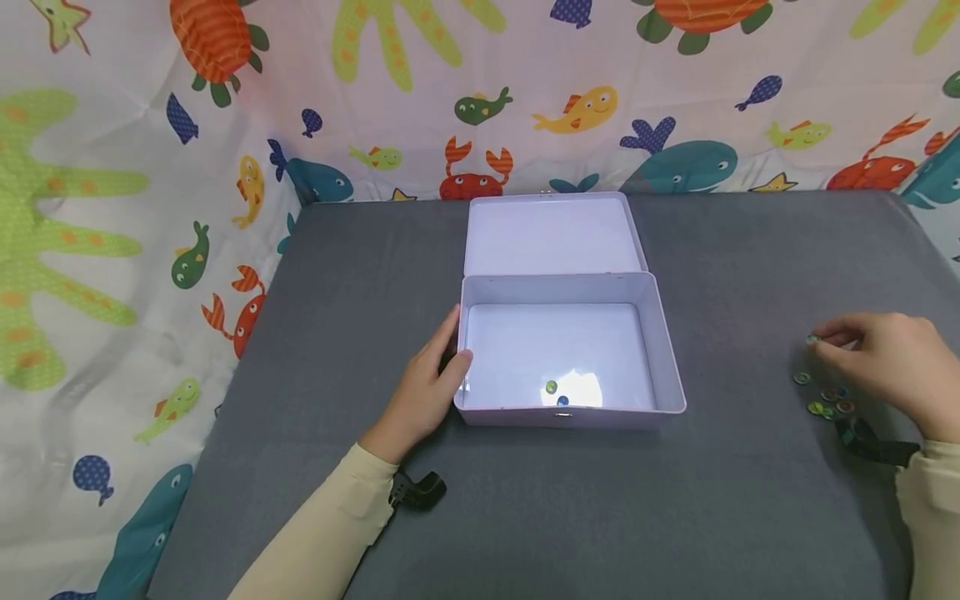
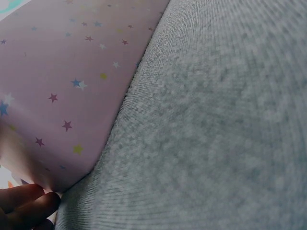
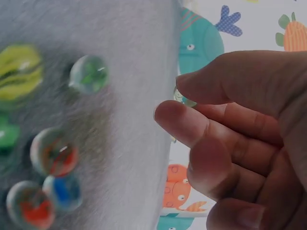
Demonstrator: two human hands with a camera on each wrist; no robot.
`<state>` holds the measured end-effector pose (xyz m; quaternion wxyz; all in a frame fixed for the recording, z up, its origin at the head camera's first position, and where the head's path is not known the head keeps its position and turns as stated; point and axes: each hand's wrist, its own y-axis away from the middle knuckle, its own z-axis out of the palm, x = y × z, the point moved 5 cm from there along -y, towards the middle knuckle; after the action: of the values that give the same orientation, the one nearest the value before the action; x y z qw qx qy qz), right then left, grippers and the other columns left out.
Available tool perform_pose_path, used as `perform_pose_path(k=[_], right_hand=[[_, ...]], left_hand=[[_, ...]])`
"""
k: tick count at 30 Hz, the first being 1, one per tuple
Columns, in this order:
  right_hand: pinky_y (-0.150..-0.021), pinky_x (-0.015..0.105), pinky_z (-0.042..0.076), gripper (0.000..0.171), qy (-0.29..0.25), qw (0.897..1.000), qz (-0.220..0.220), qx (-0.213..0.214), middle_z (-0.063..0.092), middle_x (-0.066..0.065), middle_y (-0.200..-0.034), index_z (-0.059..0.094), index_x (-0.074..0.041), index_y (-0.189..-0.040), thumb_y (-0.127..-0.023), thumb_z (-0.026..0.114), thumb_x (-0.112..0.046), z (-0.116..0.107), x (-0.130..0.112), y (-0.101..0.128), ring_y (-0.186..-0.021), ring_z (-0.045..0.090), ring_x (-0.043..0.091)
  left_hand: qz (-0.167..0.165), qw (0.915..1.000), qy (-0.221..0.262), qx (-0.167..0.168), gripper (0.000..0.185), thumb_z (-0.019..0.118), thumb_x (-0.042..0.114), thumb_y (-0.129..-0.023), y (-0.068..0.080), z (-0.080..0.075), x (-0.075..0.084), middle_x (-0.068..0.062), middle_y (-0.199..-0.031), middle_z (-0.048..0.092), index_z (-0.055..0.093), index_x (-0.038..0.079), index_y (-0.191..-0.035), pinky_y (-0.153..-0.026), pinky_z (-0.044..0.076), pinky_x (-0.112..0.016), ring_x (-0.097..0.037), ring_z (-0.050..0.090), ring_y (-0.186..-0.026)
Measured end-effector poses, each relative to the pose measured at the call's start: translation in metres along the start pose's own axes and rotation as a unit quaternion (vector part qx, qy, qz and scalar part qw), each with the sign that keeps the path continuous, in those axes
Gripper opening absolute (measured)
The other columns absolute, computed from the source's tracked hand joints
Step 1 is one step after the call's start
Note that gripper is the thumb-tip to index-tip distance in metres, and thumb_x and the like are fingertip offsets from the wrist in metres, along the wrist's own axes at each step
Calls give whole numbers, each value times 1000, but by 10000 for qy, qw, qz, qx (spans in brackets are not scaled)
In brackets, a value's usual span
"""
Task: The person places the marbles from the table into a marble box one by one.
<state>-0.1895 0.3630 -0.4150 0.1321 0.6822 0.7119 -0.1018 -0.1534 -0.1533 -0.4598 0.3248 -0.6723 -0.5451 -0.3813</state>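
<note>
A pale lilac tin box (image 1: 570, 419) stands with its lid (image 1: 551, 233) folded back. On its floor lie a green marble (image 1: 551, 387) and a blue marble (image 1: 562, 401). My left hand (image 1: 423, 387) grips the box's left wall, thumb at the rim and fingers along the outside. To the right, my right hand (image 1: 892, 362) pinches a small clear-green marble (image 1: 812, 339) between thumb and index finger, mostly hidden by the fingertips. Just below that hand lie several loose marbles (image 1: 816, 408); the right wrist view shows a yellow one (image 3: 20, 72) and a clear-green one (image 3: 89, 74).
Grey cloth (image 1: 525, 517) covers the table. A curtain (image 1: 420, 83) printed with sea animals hangs behind it and along the left side. Coloured stars mark the box's outer side (image 2: 62, 86). Each wrist carries a black camera mount (image 1: 417, 490).
</note>
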Motion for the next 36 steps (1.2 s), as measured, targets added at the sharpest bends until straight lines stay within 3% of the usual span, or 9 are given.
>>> perform_pose_path(k=[17, 29, 36], right_hand=[[-52, 33, 47, 20, -14, 9988, -491, -8, 73, 18, -80, 77, 8, -97, -93, 77, -12, -13, -39, -19, -64, 61, 23], [-55, 35, 50, 27, 55, 9971, -627, -432, 74, 20, -88, 77, 6, -106, -95, 76, -18, -18, -73, -32, -69, 61, 25], [-55, 33, 49, 26, -110, 9942, -909, -558, 74, 10, -86, 78, 1, -110, -95, 77, -20, -17, -97, -32, -71, 59, 22]], left_hand=[[26, 10000, -52, 48, 65, 45, 43, -110, 1, -1, 1, 8, -172, 26, 19, 34, -169, -126, 27, -52, -16, 27, -157], [107, 9999, -6, 27, 68, 46, 41, -110, -1, 0, 2, 4, -172, 26, 21, 21, -170, -125, 27, -54, -19, 27, -157], [-36, 10000, -46, 24, 67, 45, 42, -110, 0, 1, 1, 6, -172, 26, 21, 25, -170, -125, 26, -54, -18, 27, -157]])
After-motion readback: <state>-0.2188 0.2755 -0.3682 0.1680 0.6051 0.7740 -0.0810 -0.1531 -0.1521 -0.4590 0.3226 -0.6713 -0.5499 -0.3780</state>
